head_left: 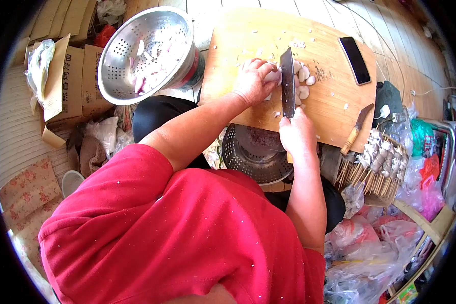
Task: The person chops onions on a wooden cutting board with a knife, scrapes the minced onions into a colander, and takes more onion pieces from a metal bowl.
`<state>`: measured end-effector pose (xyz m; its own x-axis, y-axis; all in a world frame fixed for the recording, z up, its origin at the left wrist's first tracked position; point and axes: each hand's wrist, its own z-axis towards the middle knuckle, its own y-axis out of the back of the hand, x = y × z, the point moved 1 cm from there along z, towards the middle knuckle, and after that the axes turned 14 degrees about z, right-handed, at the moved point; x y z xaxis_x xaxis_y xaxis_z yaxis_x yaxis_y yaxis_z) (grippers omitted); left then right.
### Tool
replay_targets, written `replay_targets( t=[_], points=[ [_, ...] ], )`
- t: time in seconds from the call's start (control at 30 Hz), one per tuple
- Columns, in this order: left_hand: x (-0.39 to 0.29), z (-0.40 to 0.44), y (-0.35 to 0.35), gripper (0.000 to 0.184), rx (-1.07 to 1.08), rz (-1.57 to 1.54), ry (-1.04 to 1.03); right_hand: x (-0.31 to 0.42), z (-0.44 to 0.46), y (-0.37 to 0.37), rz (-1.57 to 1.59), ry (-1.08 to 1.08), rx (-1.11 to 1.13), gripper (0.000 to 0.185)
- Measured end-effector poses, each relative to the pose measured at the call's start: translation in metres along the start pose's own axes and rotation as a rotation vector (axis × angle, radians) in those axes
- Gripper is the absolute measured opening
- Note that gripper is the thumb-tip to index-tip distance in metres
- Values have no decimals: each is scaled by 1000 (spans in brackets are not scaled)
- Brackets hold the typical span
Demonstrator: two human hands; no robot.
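My right hand [297,133] is wrapped round the handle of a cleaver [288,81]. The blade stands on edge over the wooden cutting board [238,45]. Left of the blade, the bent fingers of my left hand [254,81] press a pale, pinkish piece of onion [273,76] against the board, close beside the steel. Cut white onion chunks [303,76] lie just right of the blade. Small scraps are scattered over the board. The blade hides part of the cut, so I cannot tell how deep it is.
A metal colander [152,55] with onion pieces stands at upper left. Another colander [238,157] sits below the board. A phone [355,61] and a small knife [357,129] rest on the board's right side. Skewers [382,162], plastic bags [370,248] and a cardboard box [71,81] surround it.
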<state>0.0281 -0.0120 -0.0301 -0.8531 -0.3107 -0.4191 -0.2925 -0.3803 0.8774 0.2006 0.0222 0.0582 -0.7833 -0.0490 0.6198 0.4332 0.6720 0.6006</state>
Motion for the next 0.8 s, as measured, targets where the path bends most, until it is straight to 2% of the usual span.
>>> replay_targets(
  t=[0.07,0.2,0.27,0.3,0.37,0.5,0.6,0.67,0.8],
  points=[
    [0,3,1,22,29,-80,57,-1,0,0,7,28,3,31],
    [1,6,-1,22,95,-96,120,-1,-2,1,51,17,-27,29],
    [0,5,-3,34,-80,-137,100,2,-4,3,64,33,-25,29],
    [-1,5,1,34,-80,-137,100,1,-4,3,63,33,-25,29],
    [-4,6,9,46,-14,3,30,1,-4,3,52,42,-27,28],
    [-13,1,11,47,-15,166,-28,0,-3,2,48,44,-32,28],
    [-5,3,-2,40,-30,133,-46,-1,-4,3,30,44,-30,28],
    [-2,4,-2,31,43,41,-1,-3,-5,3,32,69,-30,30],
    [0,4,1,27,32,-7,19,-2,-5,4,19,78,-37,31]
  ],
)
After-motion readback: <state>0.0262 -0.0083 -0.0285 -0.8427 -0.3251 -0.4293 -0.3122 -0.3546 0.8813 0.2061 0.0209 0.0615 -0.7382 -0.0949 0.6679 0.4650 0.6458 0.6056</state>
